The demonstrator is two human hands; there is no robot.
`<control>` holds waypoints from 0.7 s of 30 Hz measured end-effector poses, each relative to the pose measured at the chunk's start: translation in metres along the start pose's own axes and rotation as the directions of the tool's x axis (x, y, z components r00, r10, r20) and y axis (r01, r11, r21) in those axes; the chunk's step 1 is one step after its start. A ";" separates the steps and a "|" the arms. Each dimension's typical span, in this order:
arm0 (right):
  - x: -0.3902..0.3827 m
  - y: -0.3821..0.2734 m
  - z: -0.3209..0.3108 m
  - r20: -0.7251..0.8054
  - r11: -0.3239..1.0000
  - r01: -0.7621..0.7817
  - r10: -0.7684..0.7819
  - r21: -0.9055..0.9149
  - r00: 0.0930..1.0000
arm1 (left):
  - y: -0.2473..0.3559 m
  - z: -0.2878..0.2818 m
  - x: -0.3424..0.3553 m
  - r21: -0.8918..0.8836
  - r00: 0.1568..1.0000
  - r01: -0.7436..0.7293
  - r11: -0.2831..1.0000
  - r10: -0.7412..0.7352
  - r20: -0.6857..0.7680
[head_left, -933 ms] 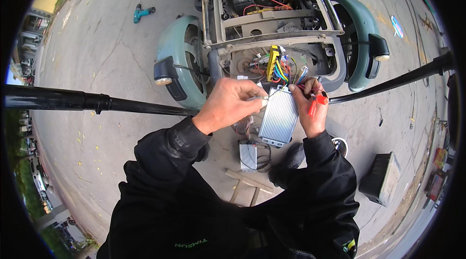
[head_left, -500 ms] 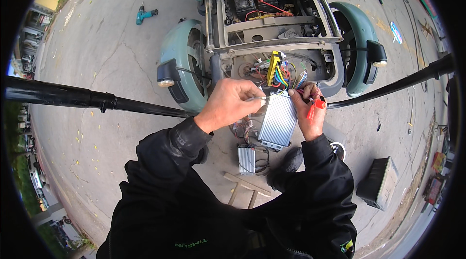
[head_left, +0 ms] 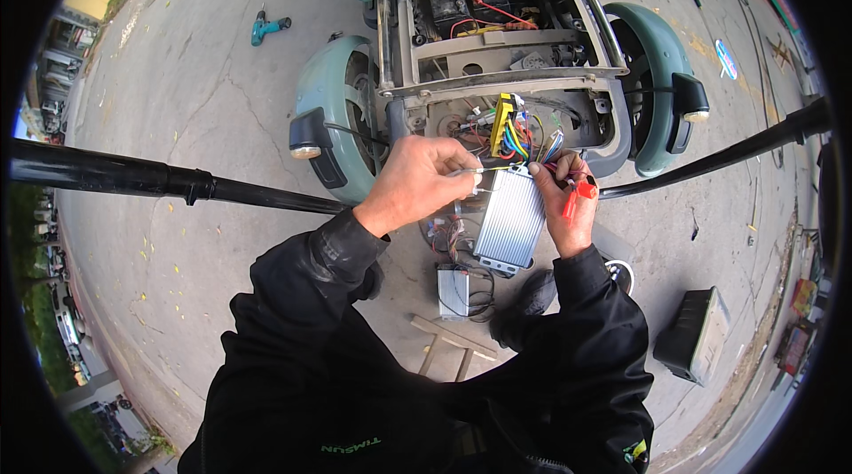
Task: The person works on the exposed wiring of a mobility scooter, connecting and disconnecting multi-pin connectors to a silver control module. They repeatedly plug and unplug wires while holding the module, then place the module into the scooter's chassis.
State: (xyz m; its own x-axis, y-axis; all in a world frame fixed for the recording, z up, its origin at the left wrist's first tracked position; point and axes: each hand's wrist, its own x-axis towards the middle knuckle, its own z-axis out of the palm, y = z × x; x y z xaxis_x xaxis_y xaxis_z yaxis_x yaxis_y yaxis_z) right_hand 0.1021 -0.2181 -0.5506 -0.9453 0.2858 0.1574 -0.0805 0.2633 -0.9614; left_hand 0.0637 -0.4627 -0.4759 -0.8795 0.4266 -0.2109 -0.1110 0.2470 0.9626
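A silver finned motor controller [head_left: 510, 224] hangs or rests between my hands, its coloured wires [head_left: 511, 147] fanning out at the top. My left hand [head_left: 422, 179] pinches the end of a thin wire with a small light connector, beside the controller's upper left corner. At the upper right corner, my right hand [head_left: 565, 194] is closed on a bunch of wires, its thumb at the controller's edge. A red piece with a black part [head_left: 581, 199] lies across the right fingers; its kind is unclear. A yellow connector block [head_left: 500, 123] stands just beyond the controller.
Ahead stands a green-fendered vehicle [head_left: 333, 110] with its frame opened up. A second finned box [head_left: 453, 290] with wires lies below, near a wooden stool [head_left: 454, 341]. A teal drill [head_left: 268, 27] lies far left, a black bin [head_left: 690, 336] at right. Black poles [head_left: 266, 196] flank me.
My left hand has turned slightly, and the thin wire between its fingers and the controller shows more plainly. My right hand has stayed almost still.
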 end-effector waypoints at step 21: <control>-0.004 0.000 0.005 -0.051 0.999 0.030 -0.028 0.032 0.998 | -0.018 0.063 0.002 0.614 0.912 -0.374 0.695 0.398 0.105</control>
State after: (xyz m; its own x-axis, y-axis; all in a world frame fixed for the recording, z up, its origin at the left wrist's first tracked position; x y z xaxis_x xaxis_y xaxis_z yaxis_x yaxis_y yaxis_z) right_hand 0.1047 -0.2237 -0.5524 -0.9252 0.3248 0.1960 -0.1191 0.2417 -0.9630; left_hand 0.0935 -0.4114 -0.5048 -0.7970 0.5788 0.1725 0.5360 0.5461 0.6438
